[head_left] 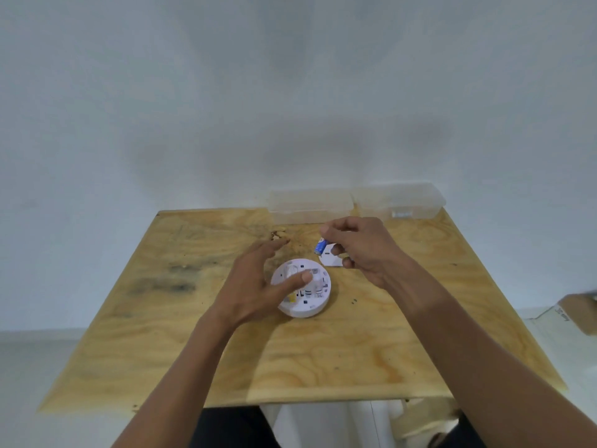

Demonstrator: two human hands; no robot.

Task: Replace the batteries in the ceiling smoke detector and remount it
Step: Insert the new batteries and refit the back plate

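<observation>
A round white smoke detector (303, 307) lies back side up on the wooden table (193, 334), its battery bay uncovered. My left hand (258, 282) rests on its left side, fingers spread, thumb pressing into the bay. Just right and farther back, my right hand (358, 247) pinches a blue and white battery (320, 246) between thumb and forefinger, tilted, a little above the table. A small white cover piece (329, 258) lies under that hand, partly hidden by its fingers.
Two clear plastic boxes (310, 205) (400, 200) stand side by side at the table's far edge against the white wall. A cardboard box (578, 312) sits off the table to the right. Dark stains mark the table's left part.
</observation>
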